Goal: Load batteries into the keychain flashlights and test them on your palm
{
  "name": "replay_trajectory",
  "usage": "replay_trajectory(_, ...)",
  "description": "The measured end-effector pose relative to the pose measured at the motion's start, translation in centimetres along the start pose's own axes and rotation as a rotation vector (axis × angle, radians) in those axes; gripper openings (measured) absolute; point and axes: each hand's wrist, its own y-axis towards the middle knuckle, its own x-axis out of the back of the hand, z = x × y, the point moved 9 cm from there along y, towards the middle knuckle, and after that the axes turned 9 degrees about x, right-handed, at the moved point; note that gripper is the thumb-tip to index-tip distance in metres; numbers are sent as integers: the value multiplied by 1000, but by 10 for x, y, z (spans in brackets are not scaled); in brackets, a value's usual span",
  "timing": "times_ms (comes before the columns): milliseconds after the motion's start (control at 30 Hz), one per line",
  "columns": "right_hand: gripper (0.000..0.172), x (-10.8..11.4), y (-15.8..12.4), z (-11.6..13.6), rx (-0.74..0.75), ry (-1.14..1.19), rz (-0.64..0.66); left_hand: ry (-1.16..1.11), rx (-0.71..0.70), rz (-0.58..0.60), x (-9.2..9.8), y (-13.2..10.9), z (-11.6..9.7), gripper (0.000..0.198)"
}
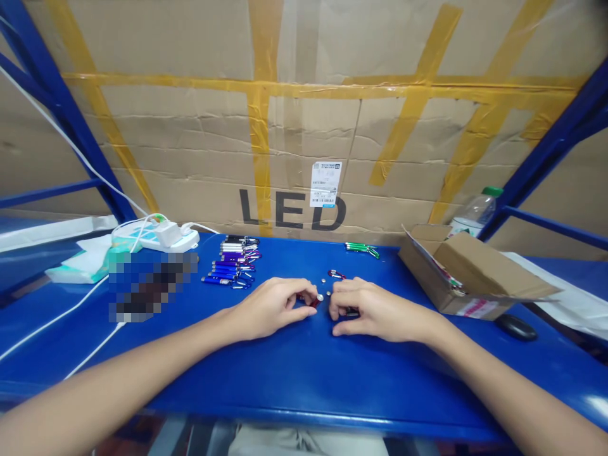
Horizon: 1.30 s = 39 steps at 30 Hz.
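Both my hands rest on the blue table near its middle, almost touching. My left hand is closed round a small red keychain flashlight, whose end shows between the fingers. My right hand is closed on a small dark part pressed to the table. A few small silver button cells lie between and just beyond the fingertips. A tiny red-and-silver clip piece lies just past my right hand.
A row of blue, purple and black keychain flashlights lies at the back left. Green flashlights lie at the back. An open cardboard box, a black mouse, a bottle, a power strip with white cables, and tissues surround them.
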Motion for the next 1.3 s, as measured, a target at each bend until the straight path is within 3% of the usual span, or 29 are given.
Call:
replay_trajectory(267,10,-3,2,1,1,-11,4,-12,10,0,-1,-1,1,20)
replay_trajectory(867,12,4,2,-1,3,-136,-114,-17,18,-1,-1,-2,0,19)
replay_trajectory(1033,4,-2,2,0,21,-91,-70,0,32,-14,1,0,2,17)
replay_trajectory(1300,8,-7,4,1,37,-74,-70,-11,35,0,0,-1,3,18)
